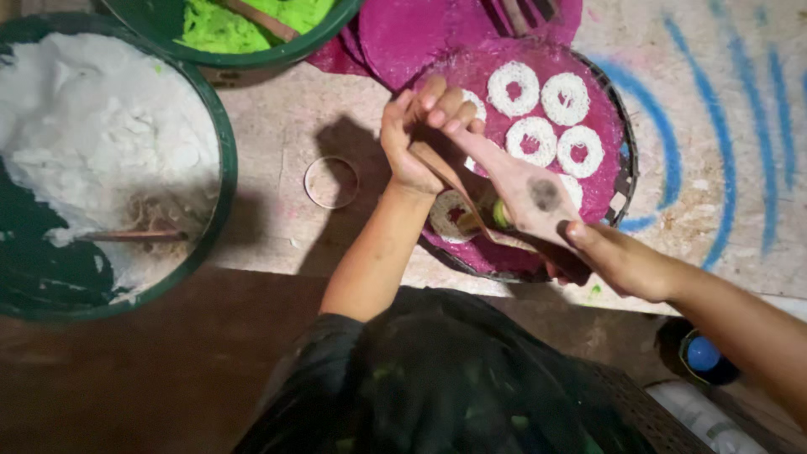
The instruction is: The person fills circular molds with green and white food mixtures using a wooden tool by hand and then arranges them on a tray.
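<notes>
Head view, right hand point(618, 256) grip closed on wooden paddle point(517, 189), left hand point(416, 134) fingertips pinching it

1. My left hand point(418, 139) sits near the middle of the frame, upper half — bare, no ring, no glove, no watch.
2. My right hand point(607, 256) is right of centre, lower — also bare, nothing worn at the wrist.
3. Both forearms are uncovered; the left runs down to a dark sleeve point(324, 353) that ends at about the elbow.
4. My top fills the bottom centre of the frame — black or very dark cloth, loose and creased, with small green flecks scattered over it.
5. No jewellery shows anywhere on me.
</notes>
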